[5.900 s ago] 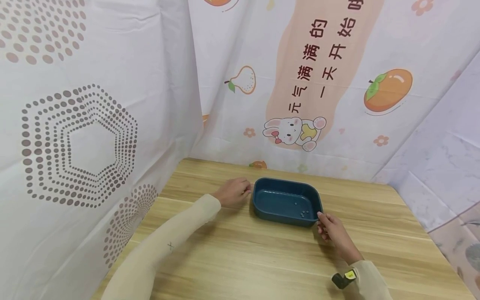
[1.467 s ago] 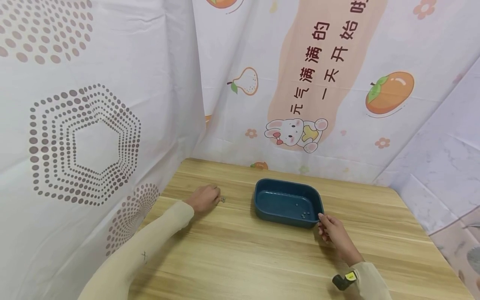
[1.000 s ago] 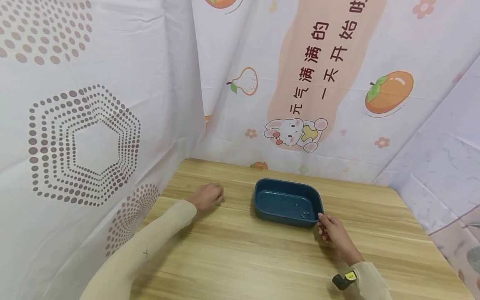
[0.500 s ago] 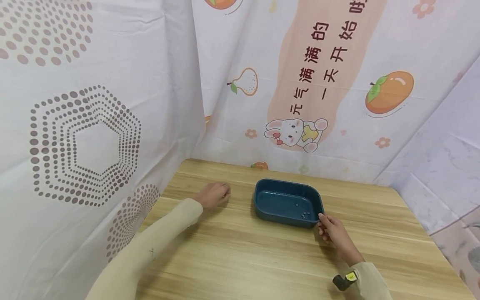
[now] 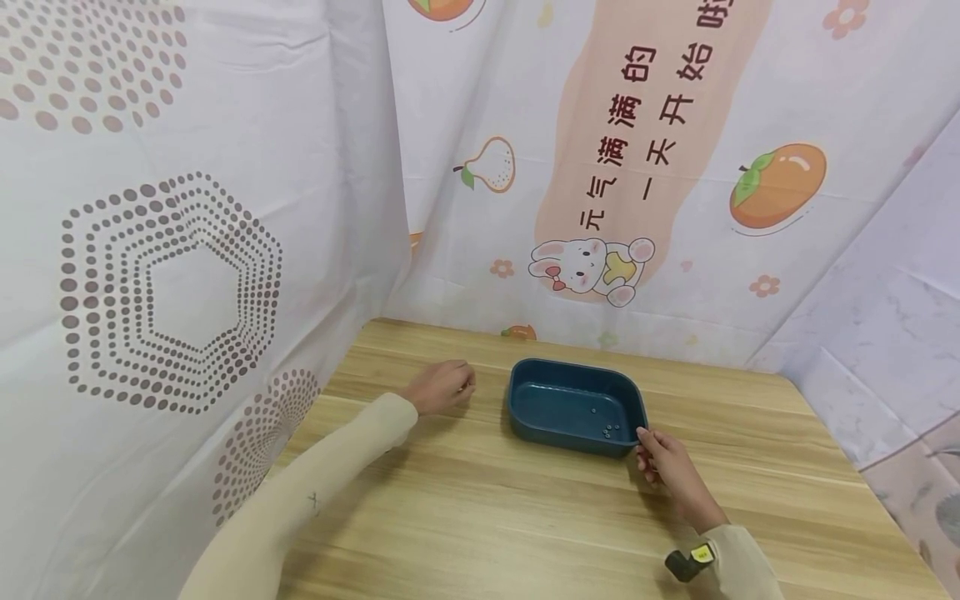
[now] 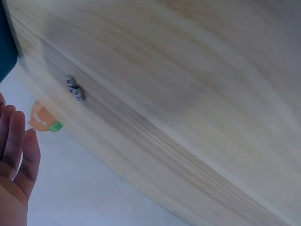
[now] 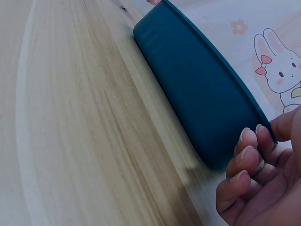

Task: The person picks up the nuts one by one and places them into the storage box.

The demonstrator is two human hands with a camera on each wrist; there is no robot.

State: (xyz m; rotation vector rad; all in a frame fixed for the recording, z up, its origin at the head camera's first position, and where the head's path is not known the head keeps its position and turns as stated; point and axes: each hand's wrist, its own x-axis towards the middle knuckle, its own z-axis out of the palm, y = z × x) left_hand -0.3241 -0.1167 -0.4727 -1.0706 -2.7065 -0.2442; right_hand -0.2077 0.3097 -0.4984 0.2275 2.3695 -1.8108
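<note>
A dark blue-green rectangular bin [image 5: 555,435] stands on the table, with several tiny metal nuts [image 5: 607,432] near its right end. My right hand [image 5: 670,471] pinches the bin's near right corner between thumb and index finger; the other fingers [image 7: 244,160] curl loosely below the rim. Left of the bin, my left hand [image 5: 441,387] is over the table with bent fingers. Its fingers [image 6: 30,150] show at the left edge of the left wrist view; thumb and index tips are out of sight, so I cannot tell what they hold. Several small metal nuts [image 6: 75,88] lie clustered on the wood nearby.
The wood-grain table [image 5: 495,517] runs to a patterned white curtain [image 5: 480,275] at the back and another curtain [image 5: 330,208] on the left. A black wrist device with a yellow label [image 5: 688,562] sits at the right sleeve.
Over the last second and a half my left hand has moved from beside the loose nuts rightward toward the bin, now covering them in the head view. My right hand and the bin stay put.
</note>
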